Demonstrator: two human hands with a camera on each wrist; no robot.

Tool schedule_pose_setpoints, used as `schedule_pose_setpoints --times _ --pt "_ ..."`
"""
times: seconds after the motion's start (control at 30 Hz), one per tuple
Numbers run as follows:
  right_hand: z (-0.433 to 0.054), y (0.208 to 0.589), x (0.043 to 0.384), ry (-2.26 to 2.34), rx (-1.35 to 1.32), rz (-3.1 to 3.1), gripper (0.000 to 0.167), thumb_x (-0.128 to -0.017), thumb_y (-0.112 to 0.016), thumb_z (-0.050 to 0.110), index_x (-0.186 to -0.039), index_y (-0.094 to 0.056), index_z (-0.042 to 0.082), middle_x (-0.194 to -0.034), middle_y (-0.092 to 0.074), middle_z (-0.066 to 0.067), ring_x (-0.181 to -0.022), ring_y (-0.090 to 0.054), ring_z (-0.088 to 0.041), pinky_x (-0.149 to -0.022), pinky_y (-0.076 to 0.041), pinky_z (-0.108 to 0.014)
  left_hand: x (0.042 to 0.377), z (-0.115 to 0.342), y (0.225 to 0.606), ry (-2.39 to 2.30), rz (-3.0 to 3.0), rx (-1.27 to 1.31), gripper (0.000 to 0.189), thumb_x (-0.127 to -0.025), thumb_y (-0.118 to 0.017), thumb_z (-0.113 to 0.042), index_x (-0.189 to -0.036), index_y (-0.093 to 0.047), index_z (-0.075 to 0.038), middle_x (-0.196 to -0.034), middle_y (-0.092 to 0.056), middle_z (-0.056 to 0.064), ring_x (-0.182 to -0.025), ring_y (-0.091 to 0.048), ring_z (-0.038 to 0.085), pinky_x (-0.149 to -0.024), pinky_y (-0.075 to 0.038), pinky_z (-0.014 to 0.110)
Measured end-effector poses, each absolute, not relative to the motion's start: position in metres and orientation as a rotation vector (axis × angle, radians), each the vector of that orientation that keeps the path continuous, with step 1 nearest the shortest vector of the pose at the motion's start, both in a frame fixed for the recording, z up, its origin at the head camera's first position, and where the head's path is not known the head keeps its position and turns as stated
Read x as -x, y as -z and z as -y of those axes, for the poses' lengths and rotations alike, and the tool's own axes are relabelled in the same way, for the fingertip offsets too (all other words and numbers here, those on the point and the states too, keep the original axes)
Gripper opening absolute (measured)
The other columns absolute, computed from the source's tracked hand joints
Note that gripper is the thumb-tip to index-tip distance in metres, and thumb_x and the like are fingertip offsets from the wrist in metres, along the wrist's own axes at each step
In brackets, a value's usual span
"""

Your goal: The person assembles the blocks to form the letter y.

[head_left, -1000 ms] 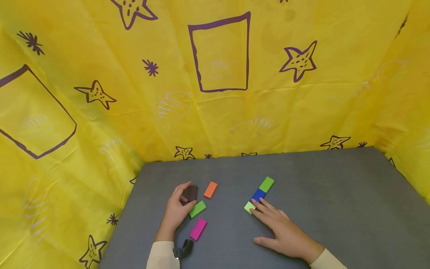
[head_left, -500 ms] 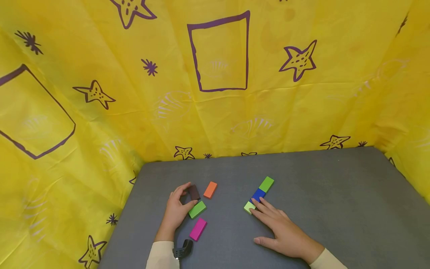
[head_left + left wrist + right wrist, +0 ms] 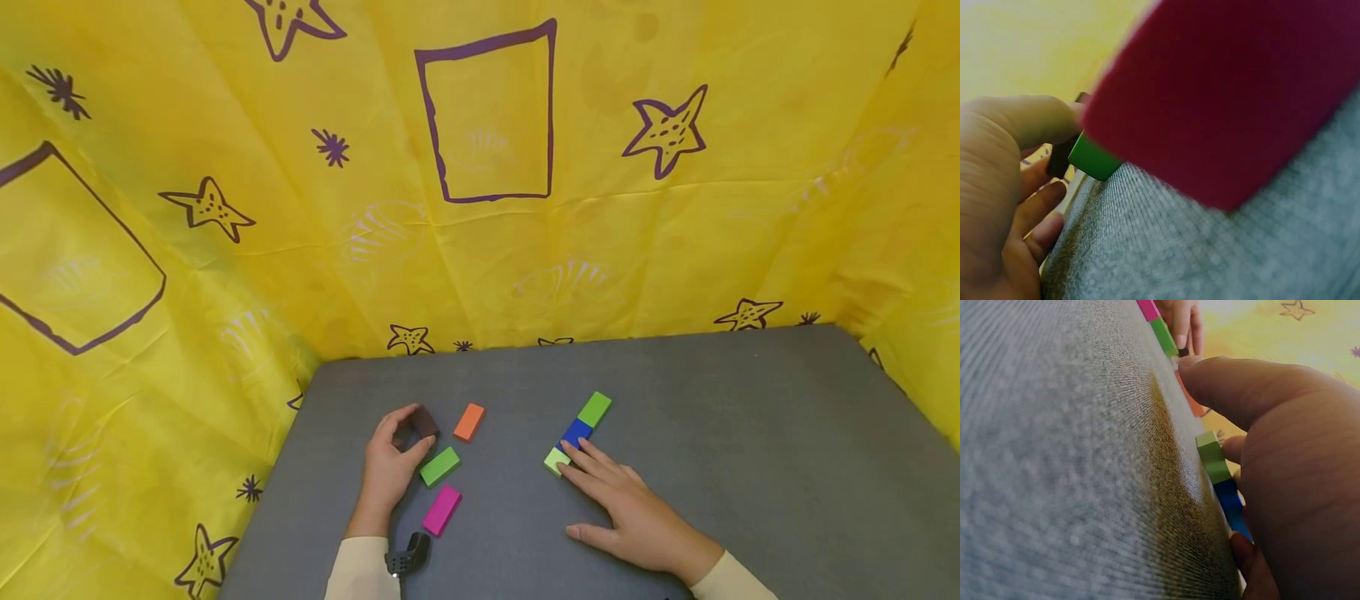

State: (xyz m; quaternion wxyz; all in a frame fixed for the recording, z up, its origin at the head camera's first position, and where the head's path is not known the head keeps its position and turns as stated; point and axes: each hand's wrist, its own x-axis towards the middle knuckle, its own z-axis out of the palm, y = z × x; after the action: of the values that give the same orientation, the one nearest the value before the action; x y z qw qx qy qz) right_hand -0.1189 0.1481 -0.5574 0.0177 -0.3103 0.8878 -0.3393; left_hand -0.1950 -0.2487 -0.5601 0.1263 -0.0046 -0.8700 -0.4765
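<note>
My left hand [image 3: 386, 471] pinches a dark brown block [image 3: 425, 422] between thumb and fingers at the table's left side. Just below it lies a green block [image 3: 440, 467], with a magenta block [image 3: 442, 510] nearer to me. In the left wrist view the magenta block [image 3: 1222, 94] looms large and hides part of the green one. My right hand [image 3: 626, 512] lies with fingers extended, their tips on a light green block [image 3: 556, 461] and a blue block [image 3: 575, 433]. These two form a slanting row with another green block [image 3: 596, 409] at its far end.
An orange block [image 3: 468, 422] lies to the right of the brown one. All the blocks are on a grey cloth-covered table [image 3: 712, 417]. A yellow curtain [image 3: 487, 275] with purple starfish drawings encloses the back and sides. A black band [image 3: 408, 556] is on the left wrist.
The dark brown block has turned and shifted slightly left in my left hand, whose thumb has moved off the green block's edge. My right hand keeps its place on the row.
</note>
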Motion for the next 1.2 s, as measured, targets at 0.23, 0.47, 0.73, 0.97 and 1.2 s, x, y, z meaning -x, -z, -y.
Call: schedule_pose_setpoints --times 0.23,0.47,0.73,0.97,1.2 --pt "-0.150 0.559 0.120 1.065 0.974 -2.755 0.075 -0.104 -0.069 0.059 -0.165 -0.051 0.021 -0.177 -0.030 0.000 -0.162 -0.022 -0.034 -0.108 -0.038 -0.072 0.193 0.247 0.557 1.392 2.474 0.004 0.060 -0.090 -0.091 -0.006 -0.145 -0.068 -0.011 -0.138 -0.067 0.007 -0.125 -0.065 0.025 -0.097 -0.054 0.044" --pt "-0.150 0.557 0.120 1.066 0.941 -2.727 0.075 -0.103 -0.069 0.060 -0.165 -0.051 0.020 -0.177 -0.029 0.001 -0.163 -0.021 -0.034 -0.109 -0.037 -0.074 0.192 0.245 0.555 1.423 2.456 0.012 0.062 -0.090 -0.091 -0.007 -0.147 -0.066 -0.009 -0.140 -0.066 0.008 -0.127 -0.064 0.026 -0.099 -0.054 0.045" --pt "-0.150 0.557 0.119 1.067 0.928 -2.721 0.076 -0.103 -0.069 0.061 -0.165 -0.051 0.021 -0.177 -0.029 0.002 -0.163 -0.020 -0.034 -0.109 -0.036 -0.075 0.192 0.242 0.550 1.596 2.377 0.021 0.067 -0.090 -0.090 0.000 -0.150 -0.061 0.001 -0.141 -0.058 0.014 -0.133 -0.060 0.030 -0.109 -0.050 0.042" --pt "-0.151 0.558 0.119 1.095 0.935 -2.703 0.076 -0.104 -0.068 0.060 -0.166 -0.049 0.022 -0.177 -0.028 0.001 -0.163 -0.019 -0.034 -0.108 -0.035 -0.076 0.191 0.239 0.548 1.747 2.275 0.038 0.060 -0.088 -0.089 0.007 -0.143 -0.064 0.009 -0.141 -0.050 0.018 -0.136 -0.055 0.032 -0.111 -0.045 0.032" --pt "-0.151 0.557 0.118 1.104 0.948 -2.706 0.076 -0.104 -0.069 0.059 -0.166 -0.048 0.020 -0.178 -0.028 -0.001 -0.163 -0.018 -0.033 -0.108 -0.035 -0.076 0.187 0.235 0.543 1.757 2.293 0.043 0.057 -0.089 -0.090 0.002 -0.141 -0.066 0.002 -0.137 -0.060 0.016 -0.132 -0.061 0.029 -0.110 -0.047 0.034"
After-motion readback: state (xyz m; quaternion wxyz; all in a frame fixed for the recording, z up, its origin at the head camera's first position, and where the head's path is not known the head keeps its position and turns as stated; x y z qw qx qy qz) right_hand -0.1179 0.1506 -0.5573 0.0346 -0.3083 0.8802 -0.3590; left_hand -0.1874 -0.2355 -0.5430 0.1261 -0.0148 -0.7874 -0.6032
